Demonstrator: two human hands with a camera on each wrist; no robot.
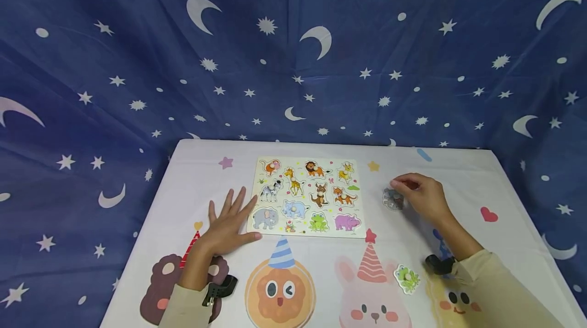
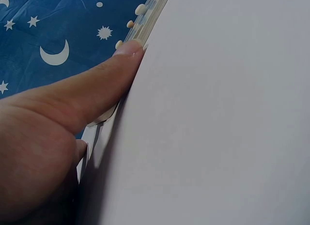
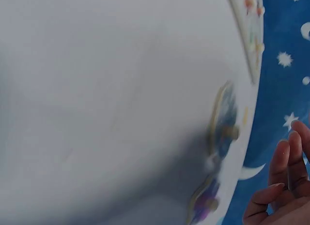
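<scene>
A peg puzzle board [image 1: 282, 164] with animal pictures, several bearing round knobs, lies on the table. My left hand [image 1: 229, 226] rests at its left edge, fingers spread; its thumb [image 2: 104, 82] touches the board's edge in the left wrist view. My right hand [image 1: 424, 196] hovers right of the board, its fingertips over a greyish puzzle piece [image 1: 393, 199]. In the right wrist view, the fingers [image 3: 293, 162] are loosely bent with nothing between them. The greyish piece and a purple knobbed piece [image 3: 206, 203] lie on the table there, both blurred. The head view does not show the purple one.
A frog puzzle piece [image 1: 406, 278] lies on the table near the right forearm. The white tablecloth [image 1: 206, 185] carries printed cartoon faces and shapes. Behind the table hangs a blue curtain [image 1: 257, 63] with moons and stars.
</scene>
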